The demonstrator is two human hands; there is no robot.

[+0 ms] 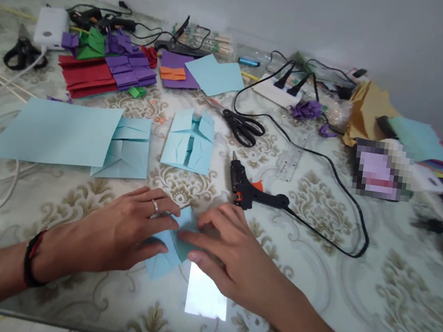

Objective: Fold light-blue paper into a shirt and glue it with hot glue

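As the glue gun (248, 189) lies just beyond on the table (123, 306), here are left hand (122, 229) and right hand (230, 249), fingers touching the folded blue paper (173, 250) between them; whether either one pinches it, I can't tell.

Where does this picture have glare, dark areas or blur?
In the head view, glare whitens the tabletop near the right hand; the same view's upper right corner is dark, its right edge looks soft, and a phone-like object is pixelated.
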